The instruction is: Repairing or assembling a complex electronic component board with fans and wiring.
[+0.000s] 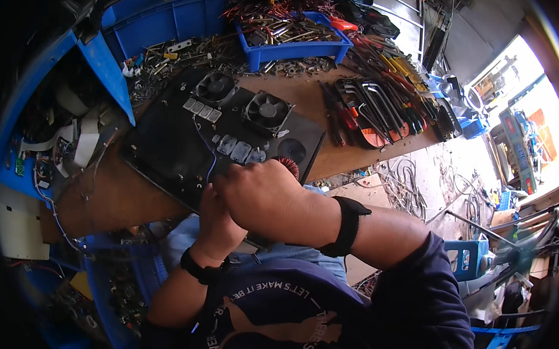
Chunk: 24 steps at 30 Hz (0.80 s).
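Observation:
A flat black panel [164, 142] lies on the wooden workbench. Two square black fans, a left fan [215, 87] and a right fan [268, 112], sit on its far part. Close together over the panel's near edge, my right hand [258, 191] crosses in front of my left hand [214, 225]. Both have curled fingers, and whatever they grip is hidden behind the knuckles. Just beyond my right hand shows a reddish copper-wound coil [288, 166]. Grey flat blocks [240, 149] lie on the panel, and a thin bluish wire [211, 154] runs toward my hands.
Hex keys [377, 106] and screwdrivers [346, 114] cover the bench's right side. A blue tray [298, 49] of metal pieces stands at the back. Blue bins [107, 76] with circuit boards and cables are at the left. Loose cables [406, 183] lie on the floor at right.

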Each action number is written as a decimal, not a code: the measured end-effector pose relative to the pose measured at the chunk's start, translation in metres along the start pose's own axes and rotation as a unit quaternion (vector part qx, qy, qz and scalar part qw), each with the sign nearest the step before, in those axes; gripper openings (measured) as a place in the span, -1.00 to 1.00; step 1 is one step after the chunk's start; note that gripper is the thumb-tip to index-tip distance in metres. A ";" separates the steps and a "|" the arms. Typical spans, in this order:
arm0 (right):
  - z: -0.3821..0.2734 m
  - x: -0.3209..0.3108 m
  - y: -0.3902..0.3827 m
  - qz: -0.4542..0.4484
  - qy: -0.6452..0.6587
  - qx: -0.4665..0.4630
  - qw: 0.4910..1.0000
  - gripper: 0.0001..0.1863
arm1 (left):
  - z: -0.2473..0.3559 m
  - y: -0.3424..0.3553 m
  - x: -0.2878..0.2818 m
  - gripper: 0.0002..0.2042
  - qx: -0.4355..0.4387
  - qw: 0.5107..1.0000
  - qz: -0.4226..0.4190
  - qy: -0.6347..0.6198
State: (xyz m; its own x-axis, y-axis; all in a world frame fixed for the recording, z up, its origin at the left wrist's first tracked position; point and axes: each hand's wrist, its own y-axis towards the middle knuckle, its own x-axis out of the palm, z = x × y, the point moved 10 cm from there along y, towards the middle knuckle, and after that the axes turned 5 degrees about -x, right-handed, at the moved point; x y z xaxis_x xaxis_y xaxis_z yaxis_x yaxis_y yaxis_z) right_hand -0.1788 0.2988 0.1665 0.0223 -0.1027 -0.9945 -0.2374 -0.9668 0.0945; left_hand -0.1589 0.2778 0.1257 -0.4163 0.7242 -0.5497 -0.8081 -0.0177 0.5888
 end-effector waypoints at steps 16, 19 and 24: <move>-0.003 -0.005 -0.034 0.110 0.044 0.029 0.993 -0.77 | -0.007 -0.008 0.000 -0.83 0.041 0.993 -0.003 0.113; -0.004 -0.009 -0.046 0.123 0.104 0.030 0.986 -0.74 | -0.003 -0.001 -0.001 -0.83 0.024 0.991 -0.033 0.125; 0.003 -0.015 -0.085 0.138 0.110 0.041 0.984 -0.71 | 0.004 0.008 0.000 -0.70 0.004 0.990 -0.030 0.138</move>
State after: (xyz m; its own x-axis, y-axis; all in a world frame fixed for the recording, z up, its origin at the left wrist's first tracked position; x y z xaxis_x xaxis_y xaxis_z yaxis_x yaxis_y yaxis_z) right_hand -0.1616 0.3833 0.1734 0.1538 -0.4146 -0.8969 -0.3404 -0.8744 0.3458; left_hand -0.1637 0.2807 0.1325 -0.4674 0.5073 -0.7240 -0.8316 0.0256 0.5548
